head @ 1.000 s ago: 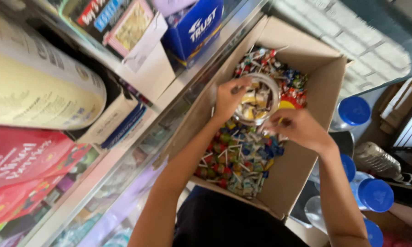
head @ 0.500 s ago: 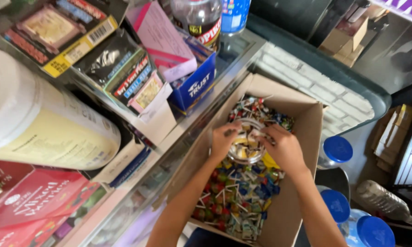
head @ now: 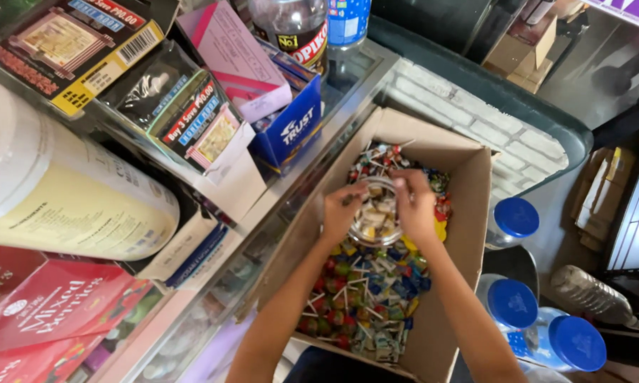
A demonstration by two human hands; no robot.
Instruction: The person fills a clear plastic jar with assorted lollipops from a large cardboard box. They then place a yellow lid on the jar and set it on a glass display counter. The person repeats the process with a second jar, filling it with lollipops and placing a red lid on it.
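Hands meet over a clear round jar (head: 377, 213) in the head view: the left hand (head: 342, 213) cups its near-left side and the right hand (head: 413, 207) wraps its right side and rim, both clamped on the jar from opposite sides with fingers curled. The jar holds pale wrapped sweets and sits in the upper half of an open cardboard box (head: 468, 234). Under and below the hands, toward the person, the box is filled with wrapped lollipops (head: 365, 298) in red, green, blue and yellow, sticks pointing every way. Left of the left hand runs a glass display shelf (head: 262, 213) carrying a blue carton (head: 294, 131), a pink box (head: 234, 60) and flat printed packets (head: 191, 120). Farther left lies a big cream-coloured tub (head: 64, 191) on its side, with red boxes (head: 50, 305) below it. Right of the right hand stand bottles with blue caps (head: 516, 216), and beyond the box a white brick ledge (head: 504, 149).
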